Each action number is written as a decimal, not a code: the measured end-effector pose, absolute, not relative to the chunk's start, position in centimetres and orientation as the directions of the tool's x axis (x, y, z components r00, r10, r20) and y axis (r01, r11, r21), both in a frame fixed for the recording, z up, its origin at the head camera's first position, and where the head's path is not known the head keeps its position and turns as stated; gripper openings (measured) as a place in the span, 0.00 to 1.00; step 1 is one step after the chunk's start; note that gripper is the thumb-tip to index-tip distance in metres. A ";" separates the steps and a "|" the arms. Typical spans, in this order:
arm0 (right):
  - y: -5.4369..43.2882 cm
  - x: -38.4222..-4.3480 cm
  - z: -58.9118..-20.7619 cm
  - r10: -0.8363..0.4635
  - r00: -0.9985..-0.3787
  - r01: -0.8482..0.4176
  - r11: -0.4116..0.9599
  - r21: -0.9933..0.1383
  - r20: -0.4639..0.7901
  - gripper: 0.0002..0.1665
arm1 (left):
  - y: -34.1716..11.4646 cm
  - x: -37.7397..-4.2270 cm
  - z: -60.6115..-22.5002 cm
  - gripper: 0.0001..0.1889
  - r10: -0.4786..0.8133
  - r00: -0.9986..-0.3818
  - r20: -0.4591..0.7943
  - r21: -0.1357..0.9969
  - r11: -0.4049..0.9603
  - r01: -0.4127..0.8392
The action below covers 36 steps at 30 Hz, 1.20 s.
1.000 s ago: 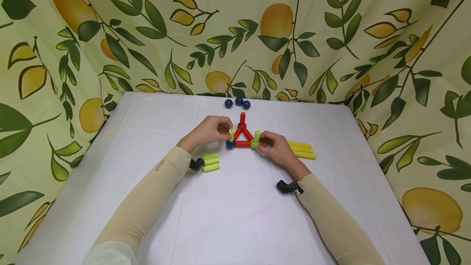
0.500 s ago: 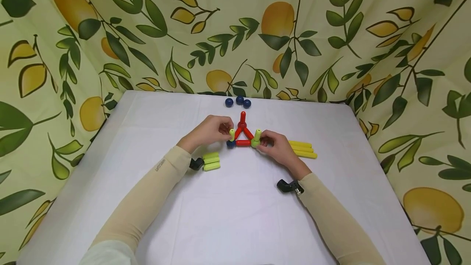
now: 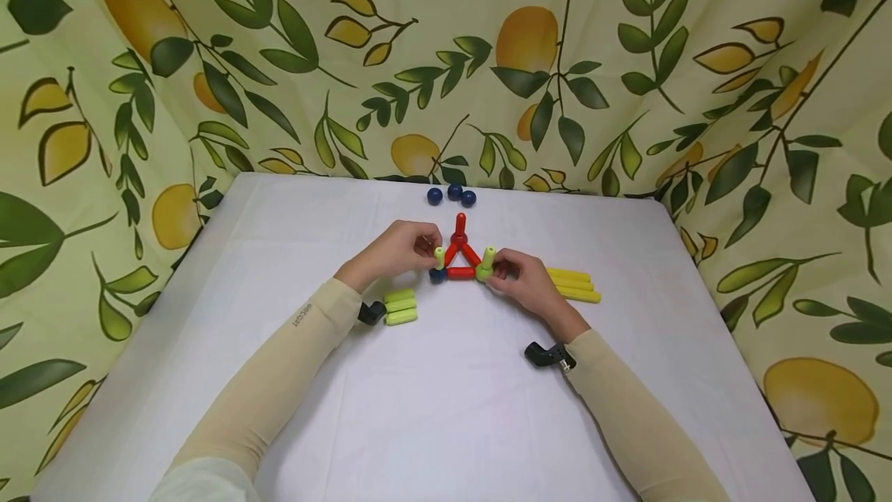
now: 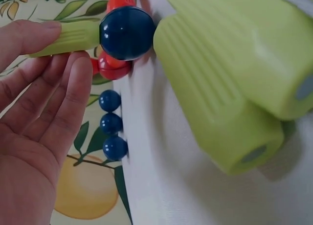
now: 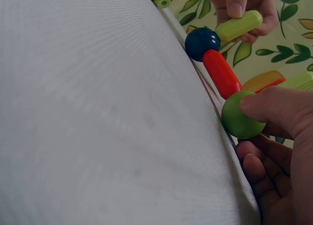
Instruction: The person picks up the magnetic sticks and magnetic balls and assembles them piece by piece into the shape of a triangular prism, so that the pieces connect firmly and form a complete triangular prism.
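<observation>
A triangle of red rods [image 3: 461, 273] joins a dark blue ball [image 4: 127, 33], a green ball [image 5: 239, 118] and a red ball [image 3: 458, 239]. From the red ball a red rod [image 3: 461, 223] stands up. My left hand [image 3: 407, 245] pinches a light green rod [image 4: 78, 37] that stands on the blue ball, thumb on one side and fingers on the other. My right hand [image 3: 521, 277] holds the green ball between thumb and fingers, as the right wrist view shows. Another light green rod [image 3: 488, 258] rises from that ball.
Several light green rods [image 3: 400, 307] lie beside my left wrist. Yellow rods [image 3: 574, 285] lie to the right, partly behind my right hand. Three dark blue balls [image 3: 454, 192] rest near the far edge of the white-covered table [image 3: 432, 409]. A leaf-and-fruit patterned curtain [image 3: 446, 60] hangs behind.
</observation>
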State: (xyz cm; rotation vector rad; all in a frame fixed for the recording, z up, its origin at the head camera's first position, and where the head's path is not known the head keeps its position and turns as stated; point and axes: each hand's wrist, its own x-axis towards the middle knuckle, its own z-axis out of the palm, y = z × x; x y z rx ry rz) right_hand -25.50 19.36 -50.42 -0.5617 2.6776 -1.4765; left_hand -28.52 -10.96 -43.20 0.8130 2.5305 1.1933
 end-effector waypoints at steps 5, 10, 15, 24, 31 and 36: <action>19.5 -25.4 -50.5 -0.327 -0.933 -0.298 0.473 -0.829 0.149 0.12 | -10.8 -28.6 -43.2 0.09 0.575 -0.817 0.030 0.761 0.517 0.391; 19.5 -25.5 -50.5 -0.323 -0.937 -0.288 0.486 -0.825 0.137 0.11 | -10.8 -28.6 -43.1 0.09 0.575 -0.818 0.024 0.761 0.519 0.388; 19.4 -25.5 -50.5 -0.321 -0.936 -0.293 0.486 -0.823 0.144 0.12 | -11.4 -29.3 -42.6 0.09 0.600 -0.800 0.012 0.752 0.522 0.403; 19.4 -25.5 -50.5 -0.322 -0.936 -0.290 0.486 -0.825 0.139 0.12 | -12.7 -32.6 -39.6 0.12 0.550 -0.834 0.048 0.745 0.536 0.396; 19.5 -25.5 -50.5 -0.310 -0.941 -0.281 0.490 -0.825 0.136 0.12 | -11.6 -37.2 -39.3 0.13 0.444 -0.892 0.080 0.711 0.602 0.364; 19.5 -25.5 -50.5 -0.319 -0.937 -0.289 0.486 -0.824 0.141 0.12 | -10.8 -40.0 -41.0 0.22 0.486 -0.874 -0.017 0.602 0.702 0.380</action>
